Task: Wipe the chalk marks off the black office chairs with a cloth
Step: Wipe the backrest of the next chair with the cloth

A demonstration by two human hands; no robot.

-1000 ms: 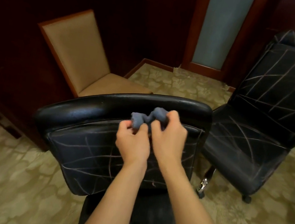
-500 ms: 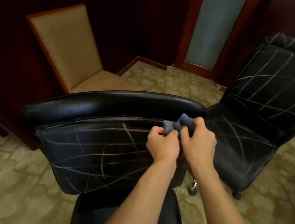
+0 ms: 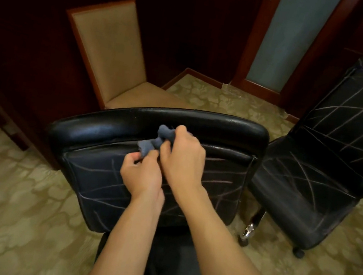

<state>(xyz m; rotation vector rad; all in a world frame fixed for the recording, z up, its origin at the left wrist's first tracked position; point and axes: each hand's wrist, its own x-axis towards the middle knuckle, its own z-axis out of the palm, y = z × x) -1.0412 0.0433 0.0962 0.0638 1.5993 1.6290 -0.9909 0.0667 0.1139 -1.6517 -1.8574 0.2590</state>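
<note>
A black office chair (image 3: 100, 179) stands right in front of me with its back turned to me, crossed by pale chalk lines. A small blue-grey cloth (image 3: 154, 142), bunched and twisted, is held between both hands just below the chair's padded top roll. My left hand (image 3: 141, 174) pinches its lower end. My right hand (image 3: 183, 159) grips its upper end. A second black office chair (image 3: 330, 168) at the right faces me, chalk lines all over its seat and back.
A tan upholstered wooden chair (image 3: 108, 51) stands behind the near chair against dark wood panelling. A frosted glass door panel (image 3: 290, 35) is at the back. Patterned beige carpet (image 3: 6, 203) covers the floor around both chairs.
Both hands with the cloth have shifted back left, from the near chair's right edge toward the middle of its back. The view has swung a little to the right.
</note>
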